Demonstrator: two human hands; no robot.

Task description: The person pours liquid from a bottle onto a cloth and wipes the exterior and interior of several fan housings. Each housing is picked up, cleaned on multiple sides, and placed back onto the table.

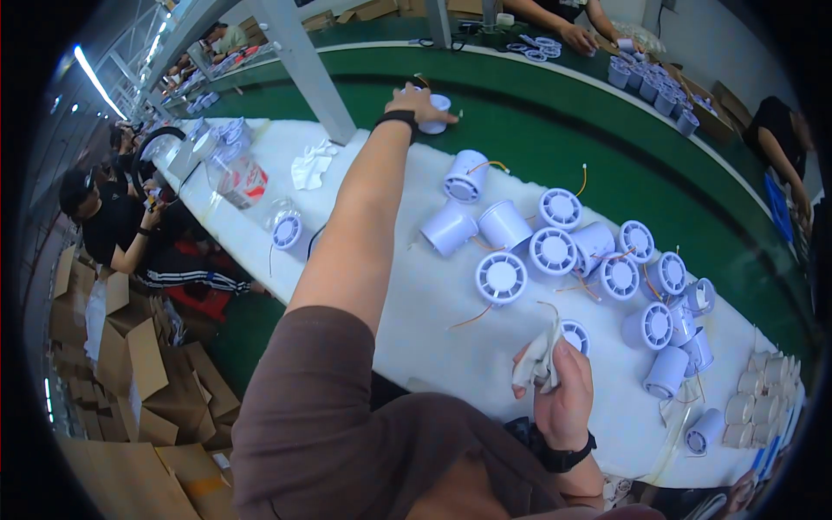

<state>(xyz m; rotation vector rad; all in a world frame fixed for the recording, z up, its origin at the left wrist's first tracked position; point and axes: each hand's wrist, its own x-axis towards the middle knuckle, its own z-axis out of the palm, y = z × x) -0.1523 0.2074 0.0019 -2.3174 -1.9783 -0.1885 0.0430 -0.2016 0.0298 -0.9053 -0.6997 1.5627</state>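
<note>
My left hand point(414, 104) is stretched far forward to the green conveyor belt, its fingers curled over a white plastic fan unit point(435, 120) with a short wire. Part of that unit is hidden by the hand. Nearer to me, my right hand point(565, 394) is closed around a crumpled white cloth point(539, 362). Right behind its fingers is another round fan unit point(575, 336); whether the hand touches it I cannot tell. Several more fan units point(503, 276) with orange wires stand and lie on the white-covered table point(416, 334) between and to the right of my hands.
The green belt point(520, 160) runs past the table's far side, with a grey metal post point(303, 74) at its edge. A plastic jar point(238, 180) and a crumpled cloth point(313, 165) are on the left. White rings point(752, 407) stand stacked at right. Cardboard boxes point(139, 355) fill the lower left. Other people work nearby.
</note>
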